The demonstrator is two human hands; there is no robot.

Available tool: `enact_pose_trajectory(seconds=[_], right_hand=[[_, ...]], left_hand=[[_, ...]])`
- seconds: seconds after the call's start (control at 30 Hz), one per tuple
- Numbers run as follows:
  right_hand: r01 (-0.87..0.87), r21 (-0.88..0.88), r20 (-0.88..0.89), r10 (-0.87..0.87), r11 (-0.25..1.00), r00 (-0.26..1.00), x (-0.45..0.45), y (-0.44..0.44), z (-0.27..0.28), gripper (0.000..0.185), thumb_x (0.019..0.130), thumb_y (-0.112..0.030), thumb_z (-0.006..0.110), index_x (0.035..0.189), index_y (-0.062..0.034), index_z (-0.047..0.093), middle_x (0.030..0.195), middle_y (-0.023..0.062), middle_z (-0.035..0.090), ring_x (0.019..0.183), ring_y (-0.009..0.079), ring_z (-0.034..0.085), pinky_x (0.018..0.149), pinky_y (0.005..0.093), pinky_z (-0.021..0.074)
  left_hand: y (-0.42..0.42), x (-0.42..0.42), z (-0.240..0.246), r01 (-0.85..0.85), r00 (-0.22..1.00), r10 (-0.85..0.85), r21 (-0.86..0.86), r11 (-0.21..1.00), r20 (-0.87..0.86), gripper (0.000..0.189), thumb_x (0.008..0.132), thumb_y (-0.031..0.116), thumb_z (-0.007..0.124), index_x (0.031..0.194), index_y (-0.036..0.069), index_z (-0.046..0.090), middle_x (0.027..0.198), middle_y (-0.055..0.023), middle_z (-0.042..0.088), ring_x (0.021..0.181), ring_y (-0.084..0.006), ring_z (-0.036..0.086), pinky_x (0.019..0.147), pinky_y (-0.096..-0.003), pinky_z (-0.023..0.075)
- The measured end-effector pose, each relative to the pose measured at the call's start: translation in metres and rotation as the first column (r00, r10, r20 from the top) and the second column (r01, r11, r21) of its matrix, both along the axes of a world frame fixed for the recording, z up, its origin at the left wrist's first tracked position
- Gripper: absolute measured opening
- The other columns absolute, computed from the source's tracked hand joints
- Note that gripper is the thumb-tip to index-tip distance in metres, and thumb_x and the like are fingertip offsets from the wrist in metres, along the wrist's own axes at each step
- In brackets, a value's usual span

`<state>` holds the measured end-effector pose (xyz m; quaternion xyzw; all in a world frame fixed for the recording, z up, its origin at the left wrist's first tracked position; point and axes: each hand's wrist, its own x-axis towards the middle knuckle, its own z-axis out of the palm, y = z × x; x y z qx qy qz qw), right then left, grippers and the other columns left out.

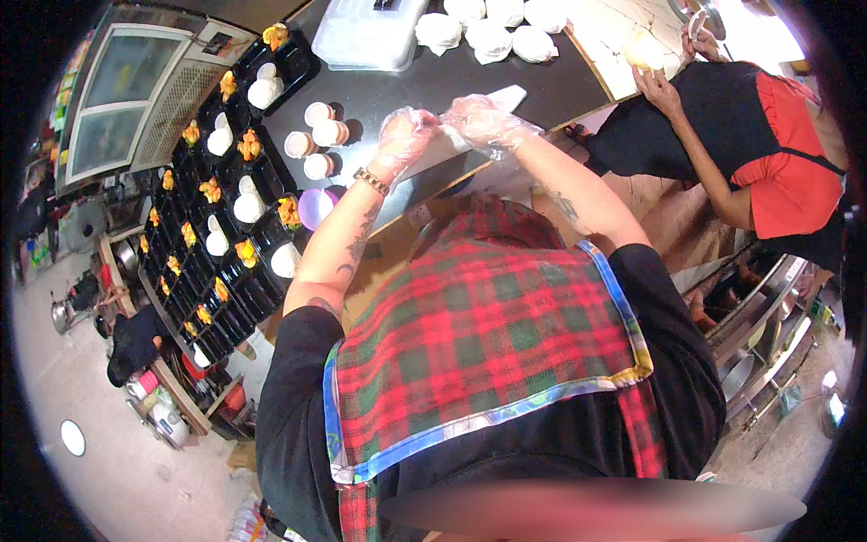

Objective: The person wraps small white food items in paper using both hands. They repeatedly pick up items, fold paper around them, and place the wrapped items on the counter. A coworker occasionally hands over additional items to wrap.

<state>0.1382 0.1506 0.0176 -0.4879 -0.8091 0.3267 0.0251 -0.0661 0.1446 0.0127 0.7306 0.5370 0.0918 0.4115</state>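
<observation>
Both my hands are in clear plastic gloves, close together over the near edge of the dark table (563, 80). My left hand (405, 139) has its fingers curled in, and its fingertips meet those of the other hand. What is between those fingers is hidden. My right hand (482, 122) is closed on white paper (509, 99), which sticks out beyond it and shows below its fingers too. Left of my hands stand several small lidded cups (330, 133) with pinkish contents. Beyond them lie several white paper-wrapped bundles (489, 39).
Black compartment trays (267, 169) at left hold fried-looking pieces (249, 144), white bundles (249, 207) and small lidded cups. A purple bowl (317, 209) sits beside my left forearm. A clear plastic container (366, 34) stands at the back. A co-worker (718, 135) at right holds a round pale item (643, 51).
</observation>
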Motion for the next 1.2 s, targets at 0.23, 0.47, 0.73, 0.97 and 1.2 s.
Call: enact_pose_trajectory(seconds=[0.23,0.47,0.73,0.97,1.2], right_hand=[[-0.117,0.369,-0.075,0.155,0.922,0.985,0.013,-0.025,0.000,0.020,0.083,-0.027,0.067,0.096,-0.0130,0.073,0.090,0.0103,0.067,0.095,0.0345,0.061,0.095,0.0490,0.0425],[-0.016,0.272,-0.147,0.058,0.962,0.987,0.007,-0.011,-0.036,0.015,0.086,-0.022,0.065,0.090,-0.0083,0.069,0.097,0.0118,0.064,0.095,0.0348,0.060,0.089,0.0459,0.0465],[-0.120,0.401,-0.142,0.192,0.908,0.971,0.050,-0.026,-0.040,0.030,0.091,-0.026,0.060,0.111,-0.0046,0.064,0.115,0.0125,0.063,0.107,0.0301,0.062,0.093,0.0392,0.0503],[-0.179,0.385,-0.060,0.218,0.905,0.974,0.063,-0.028,-0.055,0.025,0.086,-0.021,0.063,0.105,-0.0064,0.069,0.113,0.0120,0.066,0.107,0.0332,0.062,0.095,0.0423,0.0487],[0.002,0.212,-0.052,0.009,0.977,0.999,0.037,0.007,-0.035,0.024,0.083,-0.023,0.063,0.098,-0.0054,0.070,0.101,0.0187,0.068,0.098,0.0373,0.065,0.090,0.0446,0.0504]], left_hand=[[0.033,-0.015,-0.048,0.084,0.910,0.084,-0.379,0.922,0.405,0.021,0.082,0.017,0.066,0.096,0.002,0.072,0.087,-0.0027,0.070,0.079,-0.0160,0.062,0.075,-0.0312,0.0486],[0.003,-0.012,-0.016,0.189,0.977,-0.183,0.044,0.981,-0.106,0.034,0.078,0.032,0.069,0.099,0.007,0.074,0.092,-0.0165,0.072,0.089,-0.0319,0.068,0.079,-0.0402,0.0504],[-0.026,-0.018,-0.044,-0.218,0.974,0.222,0.092,0.972,-0.040,0.024,0.085,0.027,0.065,0.095,0.006,0.071,0.091,-0.0171,0.072,0.088,-0.0314,0.069,0.078,-0.0396,0.0522],[-0.051,-0.014,-0.034,0.080,0.929,0.128,0.524,0.848,-0.348,0.020,0.079,0.021,0.071,0.096,0.010,0.072,0.090,-0.0113,0.071,0.083,-0.0296,0.067,0.073,-0.0413,0.0513],[-0.061,-0.010,-0.036,0.231,0.918,-0.004,0.525,0.820,-0.398,0.017,0.081,0.026,0.068,0.088,0.012,0.073,0.097,-0.0098,0.070,0.098,-0.0316,0.064,0.083,-0.0450,0.0497]])
